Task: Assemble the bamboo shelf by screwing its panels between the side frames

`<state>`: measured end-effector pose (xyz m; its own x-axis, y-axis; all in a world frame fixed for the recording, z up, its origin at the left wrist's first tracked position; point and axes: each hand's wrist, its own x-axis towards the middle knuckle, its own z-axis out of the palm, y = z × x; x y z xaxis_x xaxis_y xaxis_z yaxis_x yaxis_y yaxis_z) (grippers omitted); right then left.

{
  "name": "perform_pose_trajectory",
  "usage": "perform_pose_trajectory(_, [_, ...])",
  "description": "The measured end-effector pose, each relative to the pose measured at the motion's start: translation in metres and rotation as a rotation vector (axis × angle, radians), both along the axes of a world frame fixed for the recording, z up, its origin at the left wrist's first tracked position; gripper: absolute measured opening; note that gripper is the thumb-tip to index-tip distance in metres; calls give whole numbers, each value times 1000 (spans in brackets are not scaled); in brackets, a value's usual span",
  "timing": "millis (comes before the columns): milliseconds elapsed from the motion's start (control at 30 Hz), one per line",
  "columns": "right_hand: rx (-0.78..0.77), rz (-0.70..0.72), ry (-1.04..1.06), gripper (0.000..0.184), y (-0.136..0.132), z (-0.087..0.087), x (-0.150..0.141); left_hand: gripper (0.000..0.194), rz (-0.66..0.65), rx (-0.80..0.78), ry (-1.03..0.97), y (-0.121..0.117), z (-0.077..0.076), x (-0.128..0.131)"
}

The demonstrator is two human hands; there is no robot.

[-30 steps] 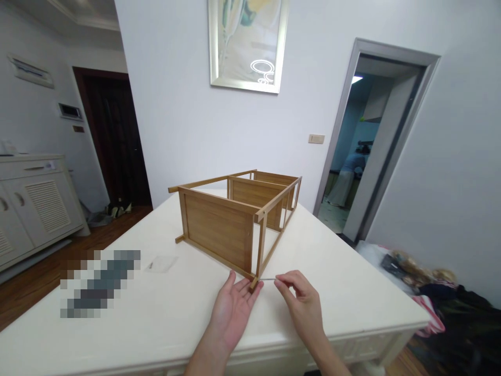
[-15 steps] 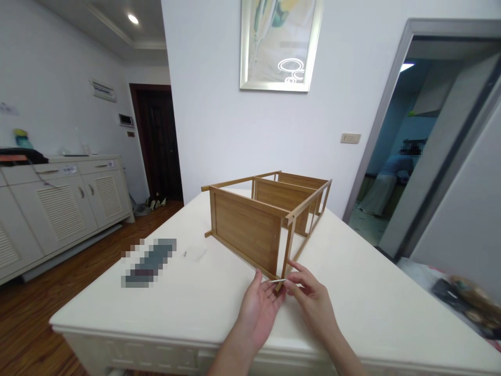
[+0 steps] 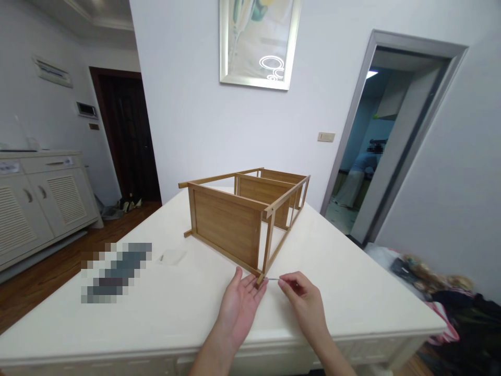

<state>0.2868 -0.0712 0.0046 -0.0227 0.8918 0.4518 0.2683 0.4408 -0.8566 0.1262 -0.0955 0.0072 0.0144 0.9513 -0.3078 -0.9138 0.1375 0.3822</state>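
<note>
A wooden shelf rack [image 3: 227,227] lies on its side across the white table [image 3: 148,313], its slatless panels standing upright. My left hand [image 3: 237,308] is palm up at the rack's near lower corner, fingers stretched out under the leg end [image 3: 260,280] and thumb apart. To the right of that corner, my right hand [image 3: 304,296] pinches a thin metal rod [image 3: 273,279] between thumb and fingertips. The rod points left toward the leg; its exact kind is too small to make out. Whether its tip touches the wood, I cannot tell.
A small clear plastic bag [image 3: 172,257] lies left of the rack, beside a pixelated dark object [image 3: 121,271]. Clothes and bags [image 3: 438,287] are heaped beyond the table's right edge. A person [image 3: 360,175] stands past the doorway. A white cabinet [image 3: 58,193] is at the left.
My right hand has drawn away to the right from the leg corner with the rod, showing more of it. My left hand stays under the corner. The view has turned right.
</note>
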Motion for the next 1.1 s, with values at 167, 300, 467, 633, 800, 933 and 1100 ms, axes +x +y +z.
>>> perform_pose_trajectory(167, [-95,-32,23,22,0,-2,0,42,6,-27,-4,0,0,-1])
perform_pose_trajectory(300, [-110,-77,8,18,-4,0,-3,44,7,-24,-23,-2,3,-1])
perform_pose_trajectory(467, [-120,-91,-12,16,-6,2,-2,47,0,-4,-25,-3,3,-1])
perform_pose_trajectory(633, [-128,-85,-14,16,-5,1,-3,47,-3,-3,-31,-4,1,-2])
perform_pose_trajectory(800, [-154,-77,6,18,-4,-3,-3,45,-12,13,-22,-4,2,-2])
perform_pose_trajectory(933, [-163,-77,12,19,-4,-4,-2,44,-21,16,-19,-5,2,-3])
perform_pose_trajectory(1100, [-174,-79,12,20,-4,-2,-3,45,-20,21,-27,-6,3,-3])
